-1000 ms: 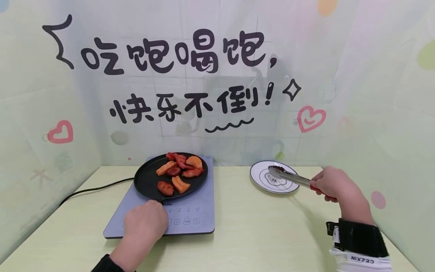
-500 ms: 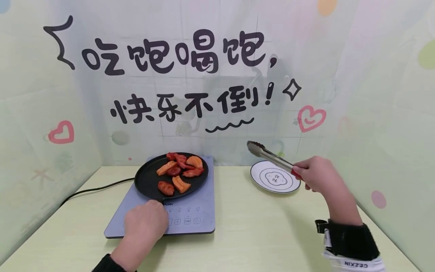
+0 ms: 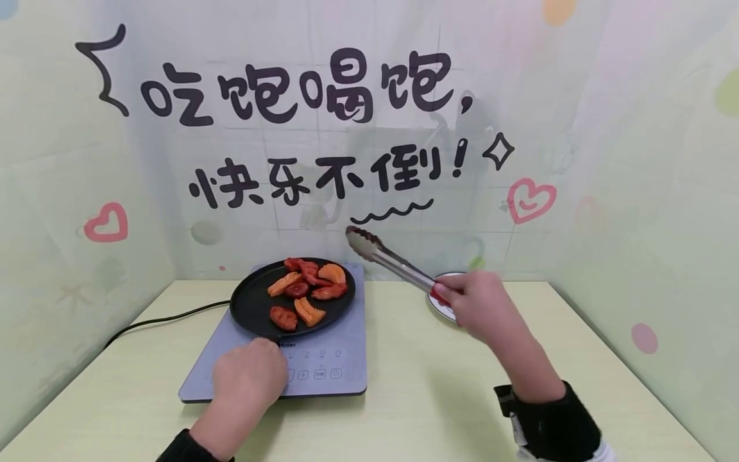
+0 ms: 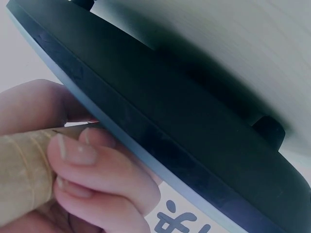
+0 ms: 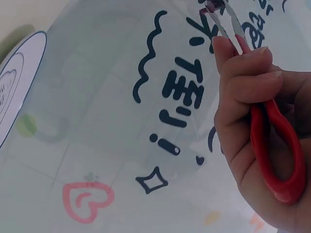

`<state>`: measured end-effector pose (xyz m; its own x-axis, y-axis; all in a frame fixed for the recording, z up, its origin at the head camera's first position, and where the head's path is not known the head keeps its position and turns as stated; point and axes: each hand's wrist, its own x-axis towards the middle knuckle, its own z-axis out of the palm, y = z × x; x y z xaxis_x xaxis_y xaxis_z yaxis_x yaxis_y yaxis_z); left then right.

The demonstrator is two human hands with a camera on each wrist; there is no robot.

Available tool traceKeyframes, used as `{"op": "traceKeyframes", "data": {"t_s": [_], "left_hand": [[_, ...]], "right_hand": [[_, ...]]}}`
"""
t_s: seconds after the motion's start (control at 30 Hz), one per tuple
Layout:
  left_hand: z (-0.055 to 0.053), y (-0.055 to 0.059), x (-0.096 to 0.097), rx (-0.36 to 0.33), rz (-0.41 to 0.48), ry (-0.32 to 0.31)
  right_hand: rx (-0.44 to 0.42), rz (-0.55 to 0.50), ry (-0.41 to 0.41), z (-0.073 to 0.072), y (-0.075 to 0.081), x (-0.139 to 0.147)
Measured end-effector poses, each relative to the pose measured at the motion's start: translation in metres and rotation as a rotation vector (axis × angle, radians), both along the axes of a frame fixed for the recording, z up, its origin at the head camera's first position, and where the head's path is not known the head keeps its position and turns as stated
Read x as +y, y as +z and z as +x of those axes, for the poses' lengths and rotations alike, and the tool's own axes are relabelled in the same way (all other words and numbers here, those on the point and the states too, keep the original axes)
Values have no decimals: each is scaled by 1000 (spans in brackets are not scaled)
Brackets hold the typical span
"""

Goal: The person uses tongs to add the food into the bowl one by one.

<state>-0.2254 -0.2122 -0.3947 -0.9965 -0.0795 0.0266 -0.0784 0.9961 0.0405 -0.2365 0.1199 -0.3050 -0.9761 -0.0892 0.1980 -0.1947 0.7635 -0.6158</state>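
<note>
My left hand [image 3: 249, 372] grips the tan, rounded handle [image 4: 24, 174] of a black flat pan [image 3: 251, 305], its fingers curled round it in the left wrist view. In the pan lie several reddish-brown and orange food pieces, among them an orange ridged piece [image 3: 309, 312] and a brown ridged one [image 3: 283, 317]. My right hand [image 3: 482, 305] holds metal tongs [image 3: 398, 263] by their red grips [image 5: 286, 160]. The tongs point up and left, their dark scalloped tips raised to the right of the pan. In the right wrist view, fingers wrap both tong arms.
Beneath the pan is a bluish-grey induction cooker [image 3: 346, 359], its black cord [image 3: 167, 319] running left. A white plate [image 3: 441, 308] with a blue rim stands at the back right, partly hidden by my right hand. A printed curtain [image 3: 277, 244] closes off the back of the table [image 3: 398, 410].
My right hand has lifted the tongs from over the plate and carried them left towards the pan. The left hand, pan and food pieces keep their places.
</note>
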Motion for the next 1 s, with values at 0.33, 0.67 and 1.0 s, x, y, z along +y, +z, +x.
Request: {"op": "traceKeyframes", "data": {"t_s": [0.33,0.67,1.0], "left_hand": [[0,-2,3,-7,-14,-11],[0,-1,5,11,-7,-3],[1,-2,1,47,-32,-22]], "right_hand": [[116,14,81,4,-25,-49],[181,82,152,3,-33,-72],[121,162,152,0,-39,-114]]}}
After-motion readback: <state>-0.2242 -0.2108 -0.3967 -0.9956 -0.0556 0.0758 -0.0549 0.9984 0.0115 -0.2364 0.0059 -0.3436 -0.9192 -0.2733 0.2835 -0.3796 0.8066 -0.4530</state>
